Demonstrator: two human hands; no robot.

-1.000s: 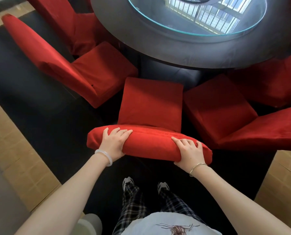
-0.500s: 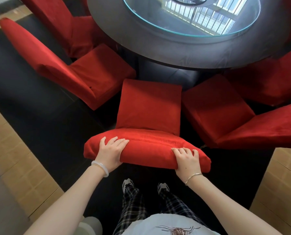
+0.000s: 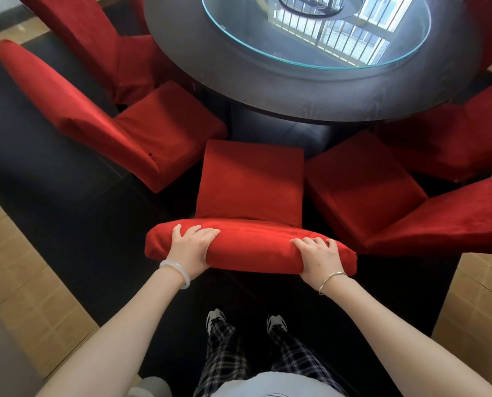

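Both arms stretch forward and down, elbows nearly straight, to the red chair [image 3: 250, 181], which stands with its seat pointing at the round table [image 3: 267, 90], close to the table's dark base. The left hand [image 3: 191, 249] sits on the left part of the chair's padded backrest top, fingers curled over the edge, its grip clamped on the chair. The right hand [image 3: 319, 257] clamps the right part the same way, wrist bent back. Another red chair [image 3: 158, 133] stands just left of this chair, and a third [image 3: 365, 193] just right.
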